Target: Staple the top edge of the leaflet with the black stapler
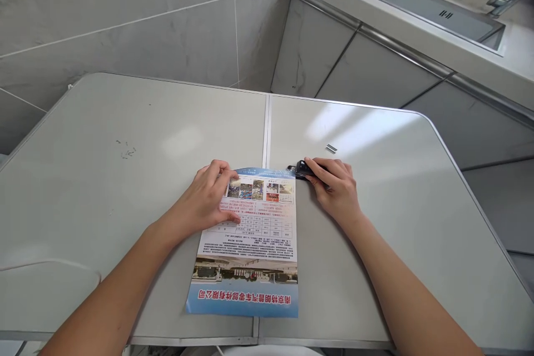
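Note:
A printed flyer (pixel 250 245) with blue ends lies upside down to me across the table's middle seam. My left hand (pixel 212 197) grips its left edge near the far end, thumb on top of the sheet. A black stapler (pixel 304 168) sits at the flyer's far right corner, and my right hand (pixel 334 181) is closed around its body. The stapler's nose meets the edge of the paper; its jaw is too small to make out. Beyond my right hand lie short strips of staples (pixel 331 148).
The folding table (pixel 167 122) has a metal rim and a raised seam. Several loose staples (pixel 126 150) are scattered at the left. Behind stand a tiled wall (pixel 146 11), cabinets (pixel 375 61) and a counter with a sink (pixel 438 8).

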A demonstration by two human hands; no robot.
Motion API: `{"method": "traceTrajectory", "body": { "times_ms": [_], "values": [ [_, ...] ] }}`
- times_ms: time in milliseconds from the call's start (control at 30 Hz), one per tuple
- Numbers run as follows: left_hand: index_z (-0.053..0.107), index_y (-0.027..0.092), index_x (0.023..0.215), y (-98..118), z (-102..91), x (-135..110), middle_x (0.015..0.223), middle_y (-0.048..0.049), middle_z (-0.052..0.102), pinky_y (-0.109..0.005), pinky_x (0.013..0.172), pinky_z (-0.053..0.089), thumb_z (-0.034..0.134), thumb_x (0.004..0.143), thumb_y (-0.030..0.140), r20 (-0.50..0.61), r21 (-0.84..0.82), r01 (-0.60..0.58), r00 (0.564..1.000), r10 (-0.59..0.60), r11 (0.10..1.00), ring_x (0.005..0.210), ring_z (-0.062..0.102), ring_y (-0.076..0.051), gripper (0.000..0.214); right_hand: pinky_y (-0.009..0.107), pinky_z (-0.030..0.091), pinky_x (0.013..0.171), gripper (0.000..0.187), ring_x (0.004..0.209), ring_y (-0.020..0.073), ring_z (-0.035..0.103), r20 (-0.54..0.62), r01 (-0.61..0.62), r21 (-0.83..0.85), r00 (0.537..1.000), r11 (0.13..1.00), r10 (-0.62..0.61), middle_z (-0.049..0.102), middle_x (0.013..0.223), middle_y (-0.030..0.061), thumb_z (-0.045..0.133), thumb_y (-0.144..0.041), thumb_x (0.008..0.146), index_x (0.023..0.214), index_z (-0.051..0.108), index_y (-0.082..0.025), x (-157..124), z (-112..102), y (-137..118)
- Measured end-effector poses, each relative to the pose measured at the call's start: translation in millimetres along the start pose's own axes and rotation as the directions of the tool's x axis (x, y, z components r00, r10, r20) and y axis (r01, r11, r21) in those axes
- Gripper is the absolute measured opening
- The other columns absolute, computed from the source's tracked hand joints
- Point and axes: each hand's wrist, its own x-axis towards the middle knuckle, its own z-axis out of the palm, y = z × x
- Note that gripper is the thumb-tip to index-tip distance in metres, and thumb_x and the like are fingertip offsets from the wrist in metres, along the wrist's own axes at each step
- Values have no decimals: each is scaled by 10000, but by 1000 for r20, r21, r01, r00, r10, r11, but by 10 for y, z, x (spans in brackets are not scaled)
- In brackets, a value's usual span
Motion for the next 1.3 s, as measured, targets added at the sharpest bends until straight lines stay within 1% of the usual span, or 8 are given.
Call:
{"method": "traceTrajectory", "body": {
  "times_ms": [133, 267, 367, 667, 967, 1133, 1300],
  "values": [
    [549, 201, 1329, 24, -9, 3, 1298, -132, 492, -571, 1090, 494, 1007, 614, 430, 9, 3, 8, 1000, -8, 1000, 1182, 580, -351, 879, 449, 455, 956, 448, 1036, 246, 681, 14, 14, 5, 1000, 1000, -14, 755, 1217, 38, 617, -180, 1029, 1429, 664, -376, 0, -8, 7],
    [549, 213, 1321, 49, -29, 1, 1291, -127, 497, -583, 1087, 497, 1000, 627, 416, 19, 6, 20, 1000, -20, 1000, 1180, 583, -349, 852, 445, 455, 949, 443, 1019, 239, 683, -4, 9, 31, 1000, 999, -9, 758, 1200, 31, 631, -173, 1024, 1412, 675, -381, -3, -9, 15],
    [553, 210, 1315, 62, -40, 2, 1290, -130, 501, -592, 1095, 491, 990, 644, 420, 24, -1, 21, 999, -21, 1000, 1190, 577, -353, 828, 450, 449, 959, 431, 1003, 238, 685, -8, 7, 19, 1000, 1000, -6, 761, 1185, 29, 635, -170, 1019, 1393, 690, -377, 2, -6, 10],
    [562, 207, 1307, 59, -37, 10, 1282, -133, 508, -603, 1104, 483, 990, 636, 435, 31, -23, 24, 999, -23, 999, 1195, 569, -361, 828, 451, 426, 955, 396, 989, 234, 687, 22, -2, -14, 1000, 1000, 2, 771, 1162, 26, 623, -165, 1020, 1350, 718, -363, 28, -27, -30],
    [557, 201, 1301, 67, -43, 10, 1271, -136, 507, -607, 1082, 495, 978, 651, 467, 36, -18, 21, 999, -21, 1000, 1169, 574, -358, 819, 494, 424, 984, 384, 1007, 264, 689, 43, -58, 6, 997, 998, 58, 768, 1180, 41, 607, -214, 1022, 1349, 724, -379, 6, -22, -28],
    [565, 212, 1306, 65, -41, 9, 1280, -137, 509, -611, 1085, 493, 973, 658, 466, 40, -22, 25, 999, -24, 999, 1182, 567, -364, 806, 480, 431, 984, 413, 1004, 256, 688, 35, -76, 24, 997, 997, 75, 766, 1181, 31, 619, -215, 1007, 1362, 718, -402, 2, -14, -19],
    [575, 209, 1304, 52, -35, 9, 1275, -130, 511, -612, 1104, 477, 981, 646, 458, 35, -46, 25, 999, -23, 999, 1190, 558, -361, 812, 484, 417, 990, 407, 1003, 259, 683, 45, -76, 12, 996, 997, 75, 767, 1174, 33, 617, -210, 1006, 1354, 720, -393, 22, -25, -40]
  ]
}}
